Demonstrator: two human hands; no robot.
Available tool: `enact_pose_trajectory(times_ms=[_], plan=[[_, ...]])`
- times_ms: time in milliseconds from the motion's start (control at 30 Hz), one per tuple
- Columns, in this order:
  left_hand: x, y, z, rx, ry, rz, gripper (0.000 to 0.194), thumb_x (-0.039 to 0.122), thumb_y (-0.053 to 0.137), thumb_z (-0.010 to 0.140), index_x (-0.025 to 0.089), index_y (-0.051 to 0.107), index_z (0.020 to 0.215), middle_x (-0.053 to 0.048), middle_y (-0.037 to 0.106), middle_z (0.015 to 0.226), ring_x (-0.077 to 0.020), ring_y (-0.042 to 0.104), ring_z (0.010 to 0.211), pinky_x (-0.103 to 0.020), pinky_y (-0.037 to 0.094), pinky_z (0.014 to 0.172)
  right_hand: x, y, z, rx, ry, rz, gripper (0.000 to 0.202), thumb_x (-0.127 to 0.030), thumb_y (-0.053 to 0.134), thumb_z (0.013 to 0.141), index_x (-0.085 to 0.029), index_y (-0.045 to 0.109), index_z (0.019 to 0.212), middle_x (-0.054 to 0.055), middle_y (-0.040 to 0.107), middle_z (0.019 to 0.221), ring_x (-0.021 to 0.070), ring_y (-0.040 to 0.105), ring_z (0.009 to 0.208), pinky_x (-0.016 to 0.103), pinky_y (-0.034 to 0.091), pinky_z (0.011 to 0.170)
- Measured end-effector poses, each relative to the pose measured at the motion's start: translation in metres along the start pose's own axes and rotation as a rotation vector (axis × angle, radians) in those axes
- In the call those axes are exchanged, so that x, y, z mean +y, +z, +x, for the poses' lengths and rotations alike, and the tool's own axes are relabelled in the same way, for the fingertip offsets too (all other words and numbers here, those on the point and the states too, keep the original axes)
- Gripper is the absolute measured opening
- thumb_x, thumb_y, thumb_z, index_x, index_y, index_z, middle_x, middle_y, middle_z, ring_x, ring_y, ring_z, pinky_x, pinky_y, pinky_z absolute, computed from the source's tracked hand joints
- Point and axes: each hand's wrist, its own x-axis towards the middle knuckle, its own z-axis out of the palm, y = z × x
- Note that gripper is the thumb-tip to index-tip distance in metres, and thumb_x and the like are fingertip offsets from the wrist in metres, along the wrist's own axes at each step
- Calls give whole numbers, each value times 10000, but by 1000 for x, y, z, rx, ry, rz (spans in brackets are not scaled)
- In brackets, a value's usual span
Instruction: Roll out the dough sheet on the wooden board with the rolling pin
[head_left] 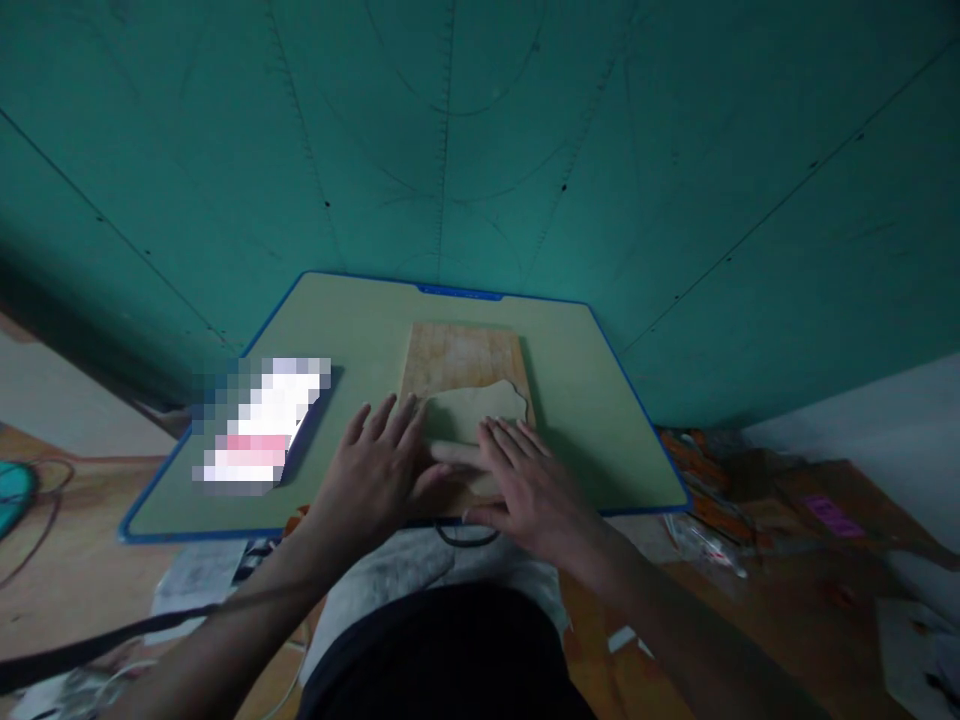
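Note:
A flat, pale sheet of dough [472, 404] lies on a wooden cutting board [465, 350]. Across its near part runs a pale, rounded roll [459, 455]; whether it is a rolling pin or the dough's own rolled edge I cannot tell. My left hand [382, 465] rests at the roll's left end, fingers stretched out and spread, thumb pointing inward. Over the right end lies my right hand [529, 480], palm down, its fingers extended and covering part of the roll and dough. Neither hand is wrapped round anything. Both palms hide the roll's ends.
The board stands on a pale table [585, 400] with a blue rim, against a green wall [480, 150]. Left of the board is a bright, pixelated device [262, 420]. Cardboard and plastic wrappings [712, 540] lie on the floor at the right; a dark strap [105, 640] crosses at lower left.

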Motion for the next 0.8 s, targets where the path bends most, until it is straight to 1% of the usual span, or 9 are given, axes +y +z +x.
enact_pose_trajectory(times_ms=[67,133,233,300,367,500,633,700,800], plan=[[2,-3,-16,26,35,1,590,519,371,1019,93,523,1397,-210,565,1442,-392,491,1359,-578,394,1094,-2,-3,-13,-14,-50,4,900,-684,513,926,-63,344,1556,199,410,1581,321,374,1470,496,341,1210],[6,-10,-38,39,54,-4,444,286,378,1020,133,517,1413,-167,628,1376,-353,564,1279,-585,384,1096,-3,-4,-29,-17,-72,4,821,-662,476,954,-134,338,1567,176,374,1608,323,329,1493,545,303,1215],[16,-26,-62,-4,-16,-108,514,84,369,941,219,548,1403,-106,714,1211,-278,666,1054,-497,502,966,6,0,-41,32,36,-8,693,-597,430,999,-229,322,1576,183,302,1639,381,273,1508,687,248,1175],[26,-36,-68,-15,-63,-226,503,101,393,948,255,561,1396,-94,725,1142,-251,681,949,-405,567,807,16,5,-38,76,136,9,642,-542,400,1023,-225,322,1576,203,254,1650,403,250,1512,720,244,1154],[40,-42,-72,-35,-80,-373,484,162,422,982,288,515,1440,-85,722,1112,-230,691,910,-346,591,740,23,10,-29,102,192,69,599,-476,371,1041,-192,338,1567,212,224,1655,389,232,1520,678,284,1162],[72,-35,-85,-151,-185,-673,572,176,396,998,357,356,1540,-64,719,1048,-181,718,794,-248,605,641,24,12,-8,126,209,228,534,-382,341,1048,-162,391,1532,186,211,1660,325,203,1541,564,340,1187],[101,-15,-106,-228,-347,-917,853,162,499,898,454,104,1597,-80,631,1377,-277,696,1111,-382,632,841,19,9,15,167,149,366,502,-347,311,1050,-119,463,1471,199,267,1635,283,224,1539,523,303,1220],[114,-4,-110,-274,-378,-1026,951,175,570,850,429,49,1605,-84,625,1392,-292,683,1129,-400,613,881,17,8,29,189,125,434,469,-334,309,1050,-153,506,1435,179,356,1595,262,290,1516,517,300,1224],[131,10,-103,-367,-474,-1357,942,266,631,848,286,91,1619,-99,711,1115,-230,699,864,-329,596,744,16,5,53,211,95,501,421,-327,329,1046,-234,549,1392,128,463,1527,243,394,1458,511,343,1201]])
